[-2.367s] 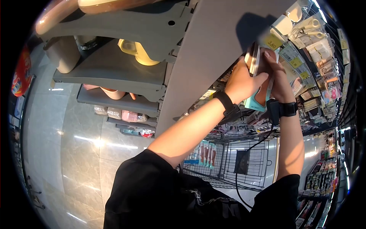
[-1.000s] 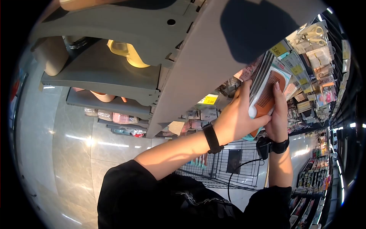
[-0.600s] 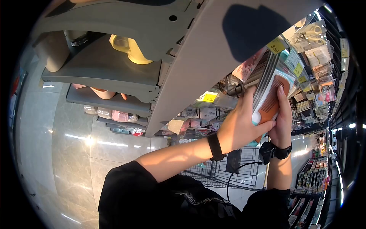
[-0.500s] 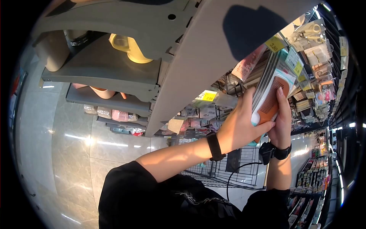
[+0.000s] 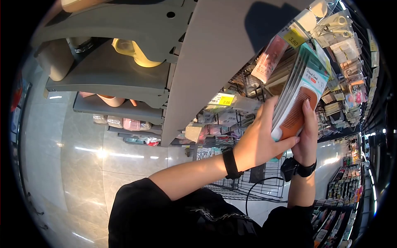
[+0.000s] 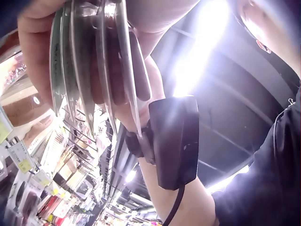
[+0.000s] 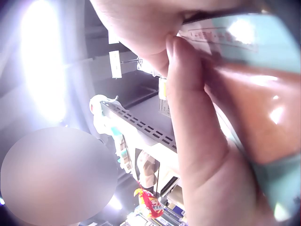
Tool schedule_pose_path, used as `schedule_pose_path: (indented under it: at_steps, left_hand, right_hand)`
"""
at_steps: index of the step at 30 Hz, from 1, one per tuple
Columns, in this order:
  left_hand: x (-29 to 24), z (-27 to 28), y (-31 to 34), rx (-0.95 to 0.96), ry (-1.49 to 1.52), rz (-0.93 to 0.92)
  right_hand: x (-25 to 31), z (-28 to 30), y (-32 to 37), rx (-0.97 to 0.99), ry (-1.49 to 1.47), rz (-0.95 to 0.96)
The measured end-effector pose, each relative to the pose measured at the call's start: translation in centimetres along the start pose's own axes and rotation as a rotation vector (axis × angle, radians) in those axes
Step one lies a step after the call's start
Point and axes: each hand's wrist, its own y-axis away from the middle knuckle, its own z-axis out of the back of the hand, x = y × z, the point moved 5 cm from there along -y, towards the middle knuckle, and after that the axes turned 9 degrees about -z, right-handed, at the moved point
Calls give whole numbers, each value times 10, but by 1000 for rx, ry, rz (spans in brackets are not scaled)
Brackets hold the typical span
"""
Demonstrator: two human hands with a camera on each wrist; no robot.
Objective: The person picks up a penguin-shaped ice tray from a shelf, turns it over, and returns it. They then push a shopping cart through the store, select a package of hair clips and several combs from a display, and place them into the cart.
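A stack of several packaged combs (image 5: 298, 93), each a brown comb on a teal and white card, stands upright between both hands before the hanging display. My left hand (image 5: 264, 134) grips the stack's lower left side, thumb across the front of it. My right hand (image 5: 308, 130) holds the right side, with its fingers laid up the front pack. The left wrist view shows the thin clear edges of the packs (image 6: 89, 61) side by side in my fingers. In the right wrist view a finger (image 7: 193, 108) presses on the front comb card (image 7: 254, 108).
A yellow 3.80 price tag (image 5: 292, 39) hangs just above the stack, a 2.00 tag (image 5: 225, 100) lower left. Pegs of small packaged goods (image 5: 343, 53) crowd the right. A grey shelf end panel (image 5: 215, 62) rises at centre, and a wire cart (image 5: 248, 184) stands below.
Both hands came down from the 3.80 tag with the stack. Over the last second the stack has tilted up toward the tag; both grips are unchanged.
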Motion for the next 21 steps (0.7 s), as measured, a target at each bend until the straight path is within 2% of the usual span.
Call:
schedule_pose_path:
  at_steps: [7,10,13,16,19,21]
  left_hand:
    - [8,-3,17,12,-110,-45]
    - [25,-6,33,91,92,-31]
    - [41,-7,56,202,352,121]
    - [60,-10,90,252,499,351]
    - [85,-20,134,241,479,447]
    - [100,-25,157,273,530,579]
  right_hand:
    - [-20,16,7,9,24,-67]
    - [-38,22,18,-24,-76,-95]
    - [-64,37,32,-37,-123,-178]
    - [-108,54,47,-78,-188,-274]
    - [-157,78,68,-94,-334,-453]
    - [-180,92,84,-90,-283,-444]
